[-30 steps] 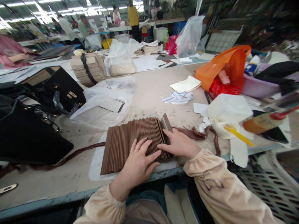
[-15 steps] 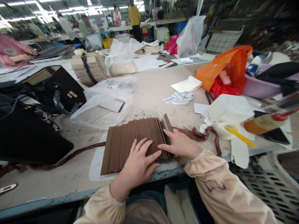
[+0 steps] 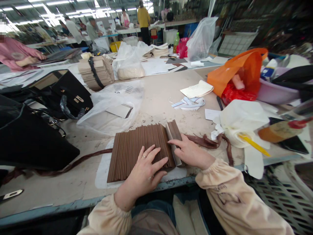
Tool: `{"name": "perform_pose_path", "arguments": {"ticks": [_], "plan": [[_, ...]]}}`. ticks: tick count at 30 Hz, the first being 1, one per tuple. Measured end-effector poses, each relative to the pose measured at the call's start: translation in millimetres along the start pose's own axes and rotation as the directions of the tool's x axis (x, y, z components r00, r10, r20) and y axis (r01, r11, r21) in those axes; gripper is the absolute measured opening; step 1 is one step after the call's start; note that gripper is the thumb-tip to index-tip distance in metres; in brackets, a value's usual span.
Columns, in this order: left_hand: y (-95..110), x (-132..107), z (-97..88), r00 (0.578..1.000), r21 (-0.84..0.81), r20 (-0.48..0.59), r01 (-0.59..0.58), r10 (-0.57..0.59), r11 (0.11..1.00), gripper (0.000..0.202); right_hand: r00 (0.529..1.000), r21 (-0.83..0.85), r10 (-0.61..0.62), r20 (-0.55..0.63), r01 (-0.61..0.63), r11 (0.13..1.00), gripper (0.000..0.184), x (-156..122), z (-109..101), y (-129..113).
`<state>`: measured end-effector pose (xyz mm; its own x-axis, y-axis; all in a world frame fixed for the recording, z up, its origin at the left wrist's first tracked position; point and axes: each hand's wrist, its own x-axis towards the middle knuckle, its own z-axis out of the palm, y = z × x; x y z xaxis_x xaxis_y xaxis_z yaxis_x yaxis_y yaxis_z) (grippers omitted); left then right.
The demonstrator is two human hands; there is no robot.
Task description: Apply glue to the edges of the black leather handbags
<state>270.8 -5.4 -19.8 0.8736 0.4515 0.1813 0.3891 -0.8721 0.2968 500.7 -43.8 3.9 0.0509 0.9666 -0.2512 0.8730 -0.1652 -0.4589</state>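
Head view: at left I see a black bag (image 3: 36, 137) on the bench (image 3: 161, 94), then a brown strip (image 3: 88, 156) running to a packed row of brown pieces (image 3: 130, 143) near the front edge. The left hand (image 3: 149, 169) lies over this row, fingers spread. Just right of it sits a smaller bunch (image 3: 174, 129) with a pale face; the right hand (image 3: 192, 152) touches it, index finger and thumb apart, though I cannot tell whether it grips. Farther right stands a white container (image 3: 242, 114).
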Motion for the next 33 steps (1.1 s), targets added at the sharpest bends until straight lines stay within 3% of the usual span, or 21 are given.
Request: {"name": "perform_pose_path", "arguments": {"ticks": [6,23,33], "plan": [[-3,-3,0.9,1.0,-0.057,-0.031,0.001,-0.003,0.998,0.034,0.999,-0.027,-0.019,-0.036,0.018,0.999,0.032,-1,2,-1],[2,-1,-3.3,0.998,-0.048,-0.053,0.023,-0.026,0.999,0.024,0.999,-0.036,-0.026,-0.039,0.025,0.999,0.044,-3,3,-2],[1,-2,-1.8,0.999,-0.039,-0.041,0.016,-0.017,0.999,0.027,0.992,-0.076,0.082,-0.095,-0.089,0.993,0.054,-1,10,-18]]}}
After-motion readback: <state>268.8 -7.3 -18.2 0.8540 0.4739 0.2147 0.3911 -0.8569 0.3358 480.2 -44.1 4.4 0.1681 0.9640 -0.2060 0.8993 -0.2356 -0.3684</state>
